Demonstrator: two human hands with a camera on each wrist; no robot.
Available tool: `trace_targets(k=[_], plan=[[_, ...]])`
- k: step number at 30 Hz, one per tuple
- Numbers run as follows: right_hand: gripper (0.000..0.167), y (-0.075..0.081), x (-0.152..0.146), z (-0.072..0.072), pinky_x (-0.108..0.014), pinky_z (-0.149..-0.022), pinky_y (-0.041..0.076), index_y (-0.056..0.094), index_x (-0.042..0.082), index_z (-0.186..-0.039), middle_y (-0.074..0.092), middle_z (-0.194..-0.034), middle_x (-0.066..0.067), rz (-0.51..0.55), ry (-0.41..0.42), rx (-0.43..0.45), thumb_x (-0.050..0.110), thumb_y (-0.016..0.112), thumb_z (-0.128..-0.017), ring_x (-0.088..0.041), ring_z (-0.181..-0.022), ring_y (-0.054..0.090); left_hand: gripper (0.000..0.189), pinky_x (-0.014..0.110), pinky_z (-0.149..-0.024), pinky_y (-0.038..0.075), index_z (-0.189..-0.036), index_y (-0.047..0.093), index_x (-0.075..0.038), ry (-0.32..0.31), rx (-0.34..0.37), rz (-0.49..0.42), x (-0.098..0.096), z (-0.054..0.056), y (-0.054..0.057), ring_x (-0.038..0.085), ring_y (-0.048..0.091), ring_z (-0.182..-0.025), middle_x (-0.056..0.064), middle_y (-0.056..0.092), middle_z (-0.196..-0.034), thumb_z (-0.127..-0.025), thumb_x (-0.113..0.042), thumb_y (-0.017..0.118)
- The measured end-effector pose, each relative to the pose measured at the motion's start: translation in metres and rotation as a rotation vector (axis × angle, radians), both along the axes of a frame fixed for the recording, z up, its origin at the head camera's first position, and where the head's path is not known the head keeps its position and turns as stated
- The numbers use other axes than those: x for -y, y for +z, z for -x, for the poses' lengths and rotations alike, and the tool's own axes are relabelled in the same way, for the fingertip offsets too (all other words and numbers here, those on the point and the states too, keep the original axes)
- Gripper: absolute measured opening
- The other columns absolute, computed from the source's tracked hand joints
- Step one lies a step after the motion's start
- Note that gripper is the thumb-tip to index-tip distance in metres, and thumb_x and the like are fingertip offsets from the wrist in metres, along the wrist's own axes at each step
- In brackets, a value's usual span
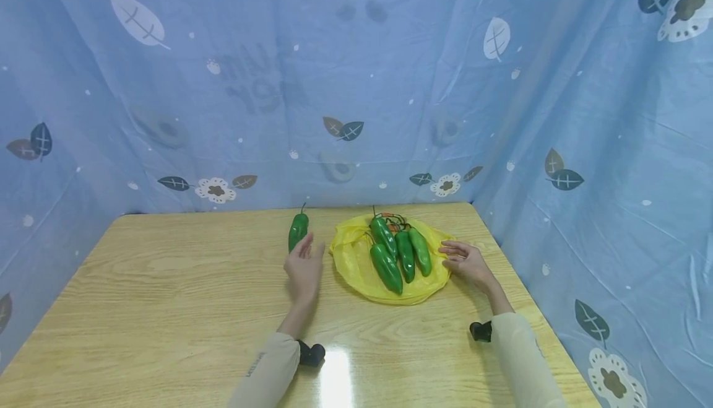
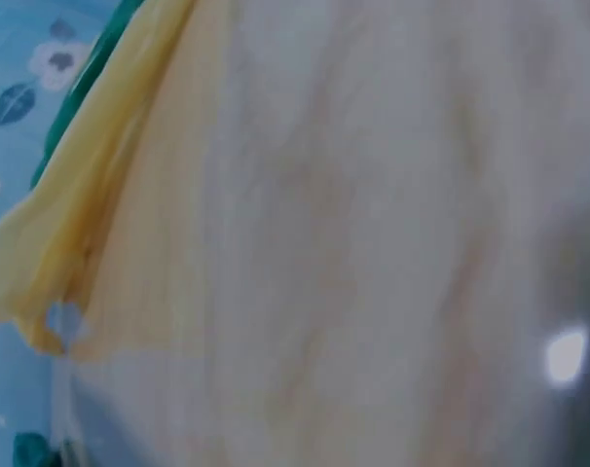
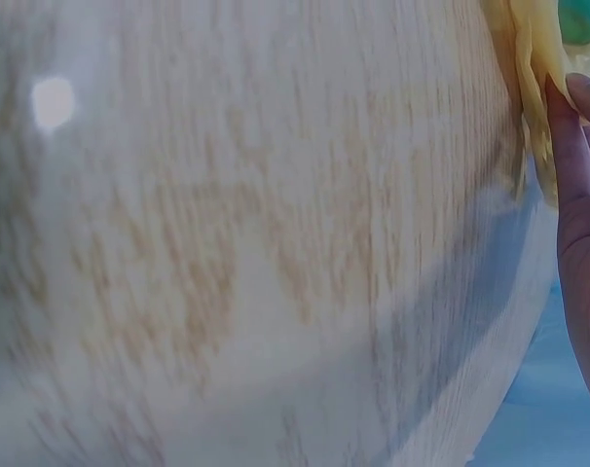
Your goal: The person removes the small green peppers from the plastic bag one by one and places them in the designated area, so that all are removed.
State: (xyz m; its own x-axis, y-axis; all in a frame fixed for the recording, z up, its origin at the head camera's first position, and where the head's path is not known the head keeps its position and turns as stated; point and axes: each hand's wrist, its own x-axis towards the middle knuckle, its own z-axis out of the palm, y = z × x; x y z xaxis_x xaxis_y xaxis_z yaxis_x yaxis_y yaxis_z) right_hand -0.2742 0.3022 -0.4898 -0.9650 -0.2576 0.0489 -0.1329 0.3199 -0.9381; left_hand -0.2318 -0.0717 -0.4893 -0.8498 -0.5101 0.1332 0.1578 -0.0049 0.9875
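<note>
A yellow plastic bag (image 1: 362, 278) lies spread on the wooden table, with several glossy green peppers (image 1: 386, 269) on it. My right hand (image 1: 468, 264) is at the bag's right edge. In the right wrist view, the thumb and a finger (image 3: 571, 146) pinch a fold of the yellow plastic (image 3: 534, 78). Left of the bag, a single green pepper (image 1: 298, 227) lies with its thin stem toward the curtain. My left hand (image 1: 304, 272) is at that pepper's near end, fingers loosely bent and overlapping it; nothing shows in its grasp.
Thin dark stems and small orange-red bits (image 1: 394, 222) lie at the bag's far side. A blue patterned curtain (image 1: 356, 86) hangs behind and beside the table (image 1: 167, 309). Black wrist cameras (image 1: 312, 353) are worn at both sleeves.
</note>
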Motion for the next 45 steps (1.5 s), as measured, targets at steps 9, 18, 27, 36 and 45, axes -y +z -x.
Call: trace_targets(k=[9, 18, 27, 36, 45], plan=[[0.053, 0.004, 0.000, -0.002, -0.019, -0.092, 0.047, 0.039, -0.014, -0.136, 0.048, -0.131, -0.036, 0.011, 0.009, 0.013, -0.004, 0.062, -0.089, -0.048, -0.123, 0.045, 0.040, 0.030, -0.098, 0.045, -0.122, 0.060, 0.006, -0.067, -0.030, -0.017, -0.030, -0.015, 0.009, 0.030, 0.056, -0.120, 0.019, 0.060, -0.125, -0.085, -0.004, 0.071], [0.051, 0.000, -0.005, -0.003, -0.018, -0.093, 0.046, 0.042, -0.012, -0.136, 0.049, -0.132, -0.033, 0.012, 0.001, 0.022, -0.002, 0.062, -0.090, -0.046, -0.125, 0.044, 0.041, 0.027, -0.099, 0.044, -0.123, 0.061, 0.002, -0.092, -0.098, 0.001, -0.058, -0.016, -0.001, 0.027, 0.055, -0.121, 0.014, 0.060, -0.127, -0.083, -0.002, 0.073], [0.050, -0.002, -0.006, -0.005, -0.016, -0.091, 0.046, 0.041, -0.013, -0.136, 0.048, -0.132, -0.034, 0.044, 0.021, 0.011, -0.002, 0.061, -0.091, -0.047, -0.125, 0.042, 0.038, 0.032, -0.102, 0.041, -0.122, 0.060, 0.006, -0.154, -0.077, -0.074, -0.080, -0.021, 0.003, 0.032, 0.052, -0.123, 0.018, 0.059, -0.127, -0.085, 0.003, 0.068], [0.049, -0.002, -0.007, -0.003, -0.017, -0.092, 0.046, 0.043, -0.013, -0.135, 0.050, -0.130, -0.034, 0.035, 0.009, 0.001, -0.002, 0.062, -0.090, -0.046, -0.125, 0.044, 0.035, 0.025, -0.099, 0.044, -0.118, 0.064, -0.001, -0.161, -0.042, -0.093, -0.108, -0.025, -0.002, 0.023, 0.057, -0.118, 0.010, 0.064, -0.120, -0.083, -0.004, 0.072], [0.049, -0.003, -0.004, -0.003, -0.020, -0.093, 0.047, 0.044, -0.013, -0.134, 0.051, -0.130, -0.034, 0.049, -0.014, 0.009, -0.003, 0.062, -0.089, -0.045, -0.123, 0.045, 0.040, 0.032, -0.098, 0.046, -0.119, 0.063, 0.001, -0.144, -0.017, -0.096, -0.139, -0.023, -0.012, 0.028, 0.058, -0.116, 0.013, 0.064, -0.120, -0.080, 0.002, 0.074]])
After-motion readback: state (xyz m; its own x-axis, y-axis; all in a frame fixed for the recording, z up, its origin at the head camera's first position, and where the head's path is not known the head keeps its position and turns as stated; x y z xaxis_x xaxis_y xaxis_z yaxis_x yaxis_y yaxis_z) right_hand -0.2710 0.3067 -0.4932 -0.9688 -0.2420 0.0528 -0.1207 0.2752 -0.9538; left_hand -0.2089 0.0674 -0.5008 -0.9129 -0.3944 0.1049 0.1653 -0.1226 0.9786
